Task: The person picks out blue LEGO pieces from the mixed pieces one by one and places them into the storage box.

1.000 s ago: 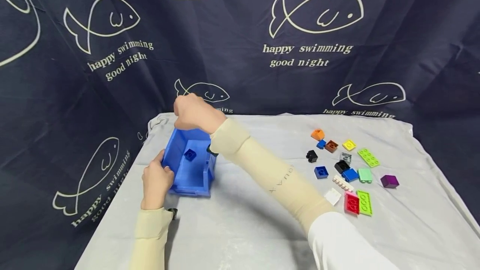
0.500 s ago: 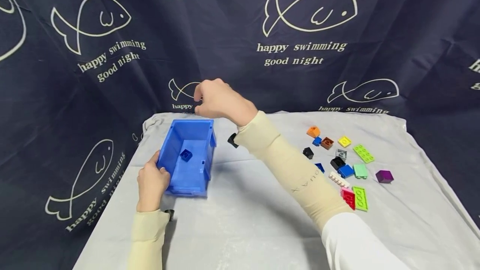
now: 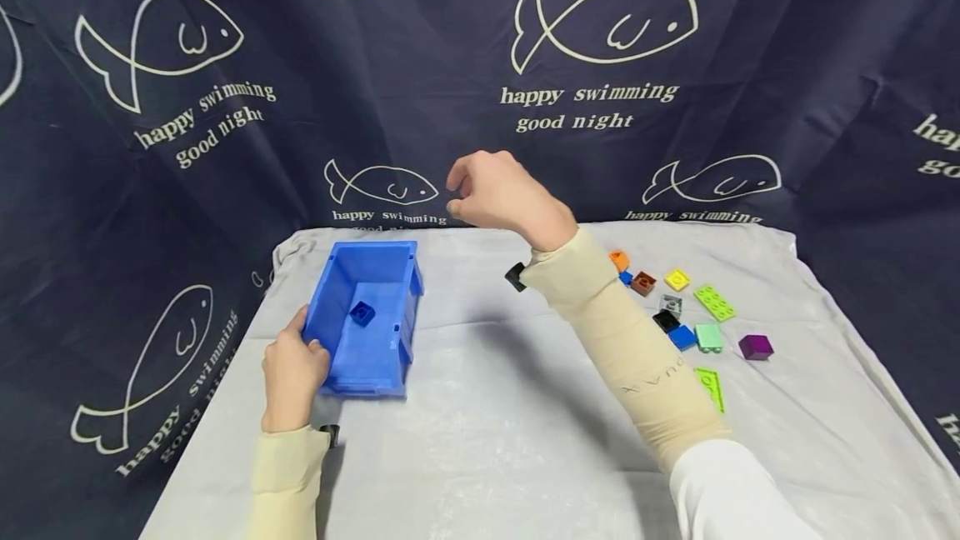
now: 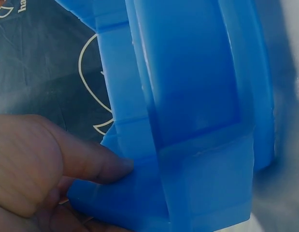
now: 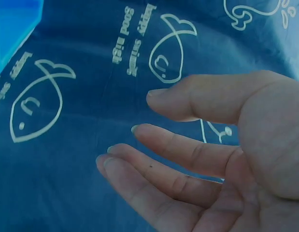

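A blue plastic bin (image 3: 367, 319) stands on the left of the grey cloth, with one small blue brick (image 3: 362, 313) lying inside it. My left hand (image 3: 291, 372) holds the bin's near left corner; in the left wrist view the thumb (image 4: 86, 162) presses the bin's wall (image 4: 188, 96). My right hand (image 3: 491, 190) hovers in the air right of the bin, above the cloth's far edge. Its fingers (image 5: 173, 150) are relaxed and hold nothing.
Several loose bricks lie at the right: orange (image 3: 618, 258), brown (image 3: 642, 282), yellow (image 3: 677, 279), light green plate (image 3: 714, 302), purple (image 3: 755, 347), blue (image 3: 682, 337). My right forearm hides some. A dark fish-print curtain (image 3: 480, 65) hangs behind. The grey cloth (image 3: 487, 423) covers the table.
My right hand has lifted from above the bin and moved right, away from it. The left hand stays on the bin, and the blue brick still lies inside.
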A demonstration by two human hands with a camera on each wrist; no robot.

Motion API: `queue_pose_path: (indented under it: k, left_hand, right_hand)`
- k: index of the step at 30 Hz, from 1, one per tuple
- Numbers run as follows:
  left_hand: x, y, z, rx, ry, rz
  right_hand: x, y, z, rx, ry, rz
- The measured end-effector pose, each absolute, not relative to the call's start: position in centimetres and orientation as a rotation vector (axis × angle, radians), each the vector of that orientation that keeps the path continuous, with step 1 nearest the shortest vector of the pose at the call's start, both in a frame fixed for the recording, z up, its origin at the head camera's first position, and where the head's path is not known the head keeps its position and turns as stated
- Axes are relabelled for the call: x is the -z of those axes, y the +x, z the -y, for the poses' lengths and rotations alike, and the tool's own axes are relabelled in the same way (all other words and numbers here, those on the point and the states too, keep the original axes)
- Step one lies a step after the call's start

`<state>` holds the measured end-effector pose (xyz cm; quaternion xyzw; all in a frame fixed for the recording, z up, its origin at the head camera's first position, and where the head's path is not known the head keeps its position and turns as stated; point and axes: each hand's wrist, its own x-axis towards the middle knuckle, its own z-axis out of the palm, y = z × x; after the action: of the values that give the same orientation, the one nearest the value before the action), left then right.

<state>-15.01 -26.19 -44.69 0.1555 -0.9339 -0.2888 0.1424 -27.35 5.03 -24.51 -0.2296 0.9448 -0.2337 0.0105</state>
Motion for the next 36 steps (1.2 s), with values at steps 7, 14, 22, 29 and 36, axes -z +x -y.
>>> queue_pose_path:
  k: [7, 14, 22, 29, 36]
  left_hand:
    - [44.4, -14.9, 26.6, 0.84, 0.47, 2.703]
    - [44.3, -14.8, 26.9, 0.86, 0.494, 2.737]
    - [44.4, -14.6, 26.7, 0.872, 0.486, 2.734]
    - [44.3, -14.9, 26.6, 0.871, 0.466, 2.714]
    - [44.3, -14.8, 26.3, 0.883, 0.47, 2.719]
  right_hand:
    - [25.3, -27.2, -8.0, 0.785, -0.636, -2.974]
    - [27.1, -27.1, -10.6, 0.866, -0.58, -3.004]
    - [29.1, -27.5, -14.3, 0.862, -0.469, -3.01]
    - [31.0, -27.8, -17.7, 0.821, -0.377, -3.025]
    - [32.9, -27.9, -20.0, 0.77, -0.318, -2.976]
